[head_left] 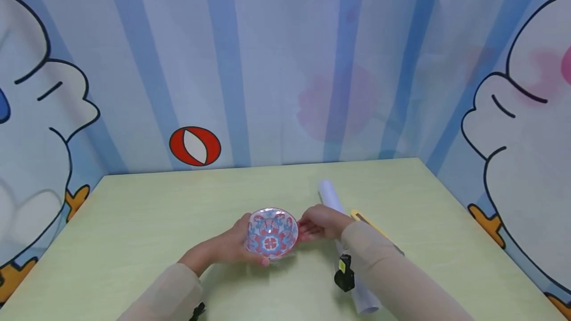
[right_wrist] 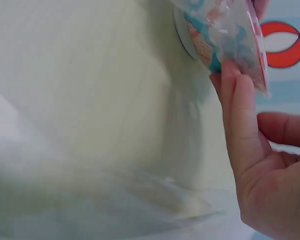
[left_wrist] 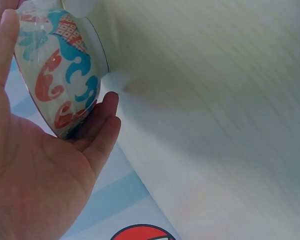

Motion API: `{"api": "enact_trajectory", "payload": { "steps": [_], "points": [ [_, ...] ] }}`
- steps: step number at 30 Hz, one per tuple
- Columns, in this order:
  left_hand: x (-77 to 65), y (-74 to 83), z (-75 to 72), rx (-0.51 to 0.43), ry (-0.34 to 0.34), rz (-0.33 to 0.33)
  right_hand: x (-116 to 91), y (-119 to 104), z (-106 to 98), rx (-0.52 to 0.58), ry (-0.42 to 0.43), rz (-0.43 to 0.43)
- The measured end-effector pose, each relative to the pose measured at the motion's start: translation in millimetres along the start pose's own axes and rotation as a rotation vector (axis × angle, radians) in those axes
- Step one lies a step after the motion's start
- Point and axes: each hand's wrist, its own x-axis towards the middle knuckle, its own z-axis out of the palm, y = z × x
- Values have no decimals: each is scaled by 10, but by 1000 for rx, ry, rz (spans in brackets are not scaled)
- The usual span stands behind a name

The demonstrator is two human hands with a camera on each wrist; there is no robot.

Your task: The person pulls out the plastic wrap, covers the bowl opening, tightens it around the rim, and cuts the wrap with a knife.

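A patterned bowl (head_left: 272, 234) in red, blue and white is held over the table, tilted so its inside shows in the head view. Clear plastic film (right_wrist: 230, 25) covers part of its outside in the right wrist view. My left hand (head_left: 236, 244) grips the bowl's left side, thumb at the near rim and fingers under the outer wall (left_wrist: 65, 70). At the opposite side is my right hand (head_left: 323, 222). Its extended fingers (right_wrist: 242, 105) touch the bowl's wrapped side, while the thumb stays apart from the bowl.
A white paper roll (head_left: 330, 194) lies lengthwise on the pale green table (head_left: 156, 212), passing under the right forearm. Beside it is a yellow cutter knife (head_left: 368, 222), partly hidden by the sleeve. A printed curtain (head_left: 276, 63) hangs behind the table's back edge.
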Motion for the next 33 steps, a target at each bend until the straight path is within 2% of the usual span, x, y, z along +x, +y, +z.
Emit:
{"api": "enact_trajectory", "payload": {
  "steps": [5,11,13,15,18,20,24,33],
  "points": [
    [-16,-6,21,20,9,5,-184,72,60,14,-6,-82],
    [-9,-19,-1,38,20,-1,-448,207,328,16,-14,-175],
    [-5,-31,-3,30,17,9,-483,220,416,1,27,-184],
    [-3,-36,7,18,9,17,-482,230,488,-26,109,-190],
    [-2,-31,21,1,-10,1,-462,255,543,-80,213,-193],
    [-6,-22,22,5,-17,-16,-446,278,558,-108,246,-202],
    [-24,-14,0,21,-10,-33,-445,289,566,-133,227,-198],
    [-36,-2,-16,14,11,-48,-435,299,597,-26,110,-150]
  ]
}}
